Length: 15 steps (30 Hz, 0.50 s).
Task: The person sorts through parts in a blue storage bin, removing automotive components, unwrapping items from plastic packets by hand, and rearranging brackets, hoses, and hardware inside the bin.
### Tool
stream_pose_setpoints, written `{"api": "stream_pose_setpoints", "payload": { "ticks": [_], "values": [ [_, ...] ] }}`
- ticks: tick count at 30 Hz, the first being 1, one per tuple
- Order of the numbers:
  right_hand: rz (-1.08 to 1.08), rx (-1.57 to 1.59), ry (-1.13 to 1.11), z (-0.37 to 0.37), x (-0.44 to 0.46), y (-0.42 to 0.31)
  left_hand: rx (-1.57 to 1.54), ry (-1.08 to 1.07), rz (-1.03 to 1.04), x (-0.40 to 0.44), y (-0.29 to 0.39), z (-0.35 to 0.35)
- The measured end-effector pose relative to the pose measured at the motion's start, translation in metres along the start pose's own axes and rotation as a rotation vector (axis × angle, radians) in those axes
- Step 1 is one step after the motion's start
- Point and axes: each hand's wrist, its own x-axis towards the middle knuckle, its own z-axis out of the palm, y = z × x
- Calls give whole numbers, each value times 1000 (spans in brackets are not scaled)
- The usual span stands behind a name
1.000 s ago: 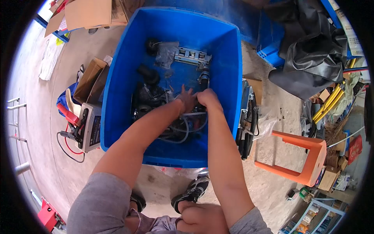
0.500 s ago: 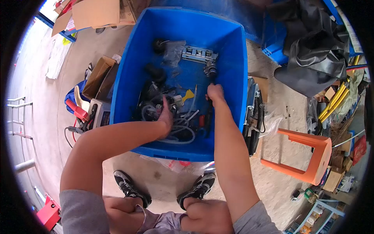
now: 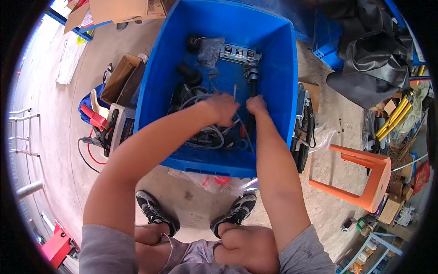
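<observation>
A large blue bin [image 3: 273, 27] stands before me with mixed parts on its floor. My right hand [image 3: 256, 105] is closed around a black rod-like piece at the bin's right side; just beyond the fingers is a silvery metal fitting [image 3: 251, 73]. My left hand [image 3: 223, 109] is curled above the tangle, apparently on a clear hose [image 3: 247, 134] that runs past the fingers; the fingertips are partly hidden. More coiled hose lies below the left wrist. Farther back are a slotted metal bracket [image 3: 239, 54], a clear plastic bag [image 3: 210, 51] and black round parts [image 3: 189, 73].
An orange stool [image 3: 376, 180] lies on its side at the right. Black sheeting [image 3: 369, 59] and yellow poles [image 3: 394, 118] are beyond it. An open cardboard box [image 3: 121, 77] and a device with red-handled cables [image 3: 119, 130] stand left of the bin.
My left hand has moved right and up from the tangle, toward my right hand, and the hose has shifted there. The yellow piece is now out of sight. My right hand keeps its hold.
</observation>
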Motion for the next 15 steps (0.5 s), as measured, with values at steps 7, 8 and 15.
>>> {"api": "stream_pose_setpoints", "payload": {
  "ticks": [7,8,15],
  "values": [
    [-29,-152,21,-8,-35,-6,454,53,117,45,4,83],
    [-29,-152,21,-14,-38,-11,454,53,117,32,4,66],
    [-61,-283,25,-2,-40,-8,334,-183,-145,-2,-18,43]
  ]
}}
